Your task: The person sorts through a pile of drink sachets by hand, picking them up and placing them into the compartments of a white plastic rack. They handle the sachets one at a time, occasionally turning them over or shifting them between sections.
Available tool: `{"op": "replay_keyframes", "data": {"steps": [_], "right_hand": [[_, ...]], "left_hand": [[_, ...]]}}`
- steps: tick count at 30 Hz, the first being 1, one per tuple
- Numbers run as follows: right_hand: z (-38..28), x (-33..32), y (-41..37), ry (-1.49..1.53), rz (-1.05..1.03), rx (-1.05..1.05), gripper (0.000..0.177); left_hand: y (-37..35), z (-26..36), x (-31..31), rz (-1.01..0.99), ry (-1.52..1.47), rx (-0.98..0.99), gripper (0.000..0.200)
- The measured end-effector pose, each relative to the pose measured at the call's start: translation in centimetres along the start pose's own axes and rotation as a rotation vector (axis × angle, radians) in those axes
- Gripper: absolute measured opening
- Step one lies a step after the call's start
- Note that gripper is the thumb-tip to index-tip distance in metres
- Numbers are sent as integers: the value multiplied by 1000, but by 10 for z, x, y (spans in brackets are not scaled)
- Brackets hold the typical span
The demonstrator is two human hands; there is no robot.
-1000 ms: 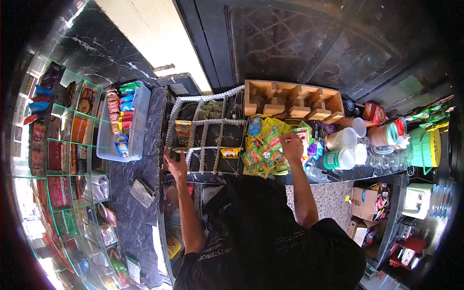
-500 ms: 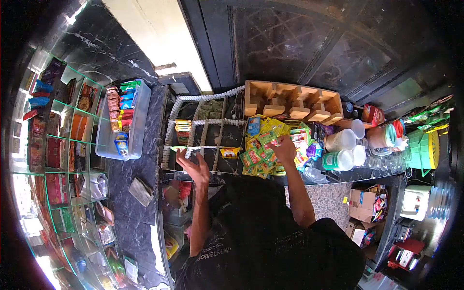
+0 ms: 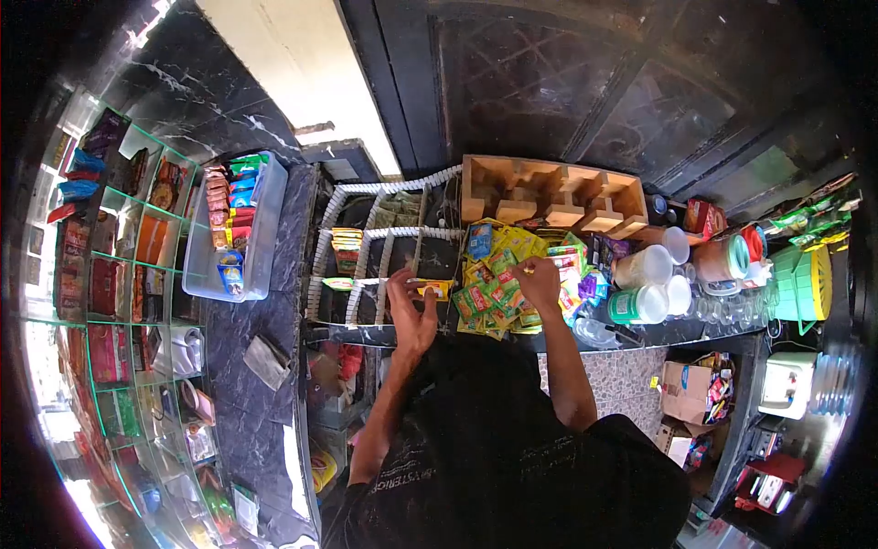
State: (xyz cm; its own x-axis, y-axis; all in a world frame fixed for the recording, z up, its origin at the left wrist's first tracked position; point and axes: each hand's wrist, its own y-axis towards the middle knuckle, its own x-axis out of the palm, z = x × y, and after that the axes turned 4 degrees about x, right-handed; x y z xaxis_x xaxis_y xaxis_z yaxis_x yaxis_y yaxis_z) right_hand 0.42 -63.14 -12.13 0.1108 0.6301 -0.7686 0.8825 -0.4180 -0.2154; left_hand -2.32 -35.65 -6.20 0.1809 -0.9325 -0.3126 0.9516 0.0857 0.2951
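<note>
My left hand (image 3: 412, 311) is over the front of the white-edged divider rack (image 3: 322, 247), thumb and fingers apart. Its fingertips are right at a yellow packet (image 3: 437, 289) in a front compartment. My right hand (image 3: 540, 282) is above a heap of green and yellow sachets (image 3: 494, 297), fingertips pinched together; I cannot tell what is between them. In the rack's left column lie a stack of yellow-and-red packets (image 3: 347, 249) and a green-and-white packet (image 3: 338, 284). Dark green packets (image 3: 400, 209) fill a compartment at the back.
A wooden divided box (image 3: 553, 188) stands behind the sachets. To the right are plastic jars (image 3: 643, 265), clear glasses (image 3: 727, 311) and a green basket (image 3: 792, 284). A clear bin (image 3: 197, 261) of packets and a glass shelf unit (image 3: 110, 325) are at left.
My left hand has moved right, from the left front compartments to the yellow packet. My right hand stays over the sachet heap, with its fingertips drawn slightly back from a green sachet.
</note>
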Motion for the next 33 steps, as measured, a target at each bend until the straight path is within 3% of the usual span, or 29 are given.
{"op": "replay_keyframes", "data": {"steps": [4, 7, 9, 10, 12, 14, 16, 17, 19, 20, 22, 26, 28, 30, 32, 33], "right_hand": [[-19, -30, -4, -114, 176, -169, 32], [-48, -60, -15, -46, 116, -185, 28], [-61, -72, -18, 65, 57, -262, 26], [-67, -75, -19, 67, 56, -263, 26], [-78, -78, -19, 391, -189, -283, 25], [-86, -79, -22, 375, -207, -394, 25], [-97, -82, -29, 503, -428, -437, 17], [-100, -85, -32, 547, -559, -332, 22], [-106, -94, -38, 601, -650, -343, 20], [-108, -95, -40, 654, -742, -356, 18], [-108, -89, -43, 685, -703, -371, 18], [-104, -79, -45, 729, -636, -316, 21], [-100, -69, -48, 740, -669, -325, 22], [-99, -61, -54, 750, -703, -335, 23], [-99, -56, -61, 623, -713, -291, 25], [-97, -46, -63, 660, -665, -383, 23]], "left_hand": [[13, 5, -5, -35, 71, 4, 34], [28, 8, -7, -78, 106, 6, 37], [35, 15, -7, -313, -58, -179, 32], [36, 16, -6, -312, -55, -178, 32], [38, 19, 2, -485, -500, -486, 34], [35, 25, 12, -496, -580, -508, 44], [39, 30, 16, -597, -1026, -810, 49], [39, 33, 15, -597, -1025, -812, 49], [42, 44, 10, -650, -1220, -843, 47], [41, 45, 9, -648, -1220, -845, 47], [35, 46, 5, -344, -1238, -831, 47], [32, 30, 2, -307, -1331, -835, 48], [36, 41, 6, -153, -1315, -699, 39], [37, 37, 3, -135, -1335, -702, 36], [38, 35, 3, -118, -1356, -706, 34], [39, 35, 2, -126, -1319, -675, 31]]}}
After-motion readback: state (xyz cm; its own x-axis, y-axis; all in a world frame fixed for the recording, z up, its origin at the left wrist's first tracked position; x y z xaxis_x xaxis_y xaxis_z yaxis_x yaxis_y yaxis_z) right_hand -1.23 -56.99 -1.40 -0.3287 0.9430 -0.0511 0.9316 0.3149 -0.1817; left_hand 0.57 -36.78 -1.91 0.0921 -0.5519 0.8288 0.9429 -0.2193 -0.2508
